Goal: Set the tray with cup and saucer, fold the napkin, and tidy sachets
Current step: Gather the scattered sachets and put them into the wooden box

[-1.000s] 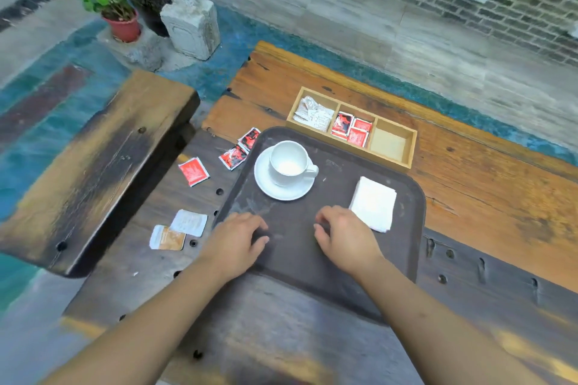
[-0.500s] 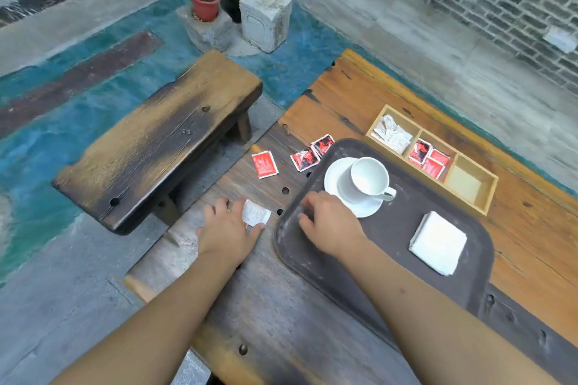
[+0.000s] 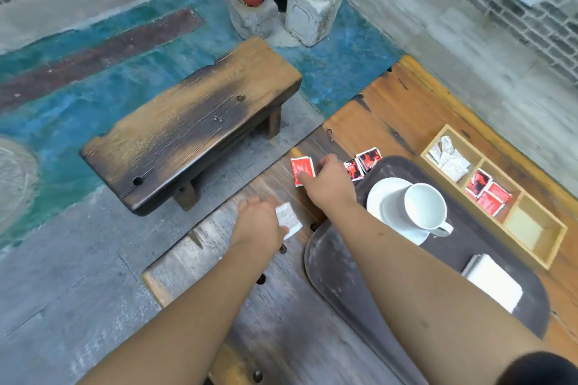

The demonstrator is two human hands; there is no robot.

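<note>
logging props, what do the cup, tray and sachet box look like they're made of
Cup: likely glazed ceramic; smooth, glossy white, matching the saucer.
Tray: probably plastic, possibly coated metal; dark matt surface, scuffed pale near the rim, rounded corners.
Box: light unpainted wood; visible grain, thin dividers.

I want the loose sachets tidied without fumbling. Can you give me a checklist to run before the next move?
1. Left hand has the white sachet: ok, sachet at its fingers.
2. Right hand on the red sachet: ok, fingers touch it; grip cannot tell.
3. Two more red sachets left by the tray: not ok.
4. Wooden organiser has an empty compartment: ok.
5. Cup sits on saucer: ok.
6. Napkin folded on tray: ok.
</note>
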